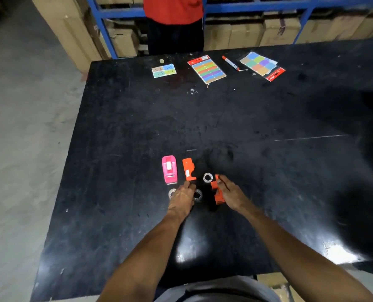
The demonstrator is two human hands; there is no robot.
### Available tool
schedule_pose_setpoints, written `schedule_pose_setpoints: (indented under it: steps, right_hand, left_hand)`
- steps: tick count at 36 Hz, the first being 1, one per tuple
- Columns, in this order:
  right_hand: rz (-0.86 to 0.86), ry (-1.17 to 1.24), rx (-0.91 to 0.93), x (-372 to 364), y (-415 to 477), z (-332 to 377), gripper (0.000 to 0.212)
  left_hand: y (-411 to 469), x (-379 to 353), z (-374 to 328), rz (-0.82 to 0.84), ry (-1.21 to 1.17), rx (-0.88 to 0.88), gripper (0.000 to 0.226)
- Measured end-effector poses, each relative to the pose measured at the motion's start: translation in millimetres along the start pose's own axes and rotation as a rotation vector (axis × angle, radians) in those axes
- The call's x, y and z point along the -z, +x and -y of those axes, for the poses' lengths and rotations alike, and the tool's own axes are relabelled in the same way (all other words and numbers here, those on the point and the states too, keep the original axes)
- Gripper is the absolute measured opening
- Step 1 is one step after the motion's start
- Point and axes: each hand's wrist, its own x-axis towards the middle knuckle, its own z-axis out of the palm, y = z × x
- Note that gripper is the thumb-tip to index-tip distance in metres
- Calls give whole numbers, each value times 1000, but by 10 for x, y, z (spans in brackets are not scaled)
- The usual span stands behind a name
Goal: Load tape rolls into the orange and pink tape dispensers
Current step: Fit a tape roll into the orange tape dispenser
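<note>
Taking the pink dispenser (169,170) as the landmark: nearest the person, the left hand (182,198) is reaching down just right of its near end, fingertips bunched together over two tape rolls, one (172,192) peeking out on the hand's left, the other (198,195) on its right. Whether it is actually pinching either roll cannot be told; the hand is hiding the contact. Further right, the right hand (230,192) is closing its fingers around an orange dispenser (217,190), holding it tilted on the black table (268,171).

The likely trouble is the small, slick rolls sliding away on the glossy top, or a roll going in the wrong way round, since the slot looks narrow.

Slightly farther off, a third roll (207,177) is lying loose between the hands, and a second orange piece (189,168) is sitting just right of the pink dispenser, which is lying flat and appears to be showing a white core.
</note>
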Motion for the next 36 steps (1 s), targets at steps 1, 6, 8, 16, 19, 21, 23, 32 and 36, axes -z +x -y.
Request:
schedule_pose_setpoints:
  steps: [1,6,8,16,19,21,23,32,36]
  right_hand:
    - [12,-17,12,-6,-22,6,35]
    - [67,-149,75,-1,-137,76,38]
    - [81,-203,106,-14,-162,120,42]
    - [106,-314,194,-30,-110,283,46]
    - [106,-307,223,-25,-80,333,46]
    - [105,-277,232,-24,-65,363,45]
    - [92,-216,227,-18,-50,392,42]
    - [81,4,177,-6,62,517,40]
    - [89,120,140,-23,115,534,39]
  left_hand:
    - [-5,-14,1,2,-2,-3,48]
    - [-45,63,-67,35,-98,2,47]
    - [-59,144,-68,50,-133,5,42]
    - [-35,554,11,141,-510,-24,38]
    - [-15,665,35,167,-691,27,40]
    - [18,718,47,179,-774,58,42]
    - [59,754,67,179,-850,82,41]
    - [154,735,-17,161,-1153,75,32]
    - [196,725,-75,139,-1196,112,31]
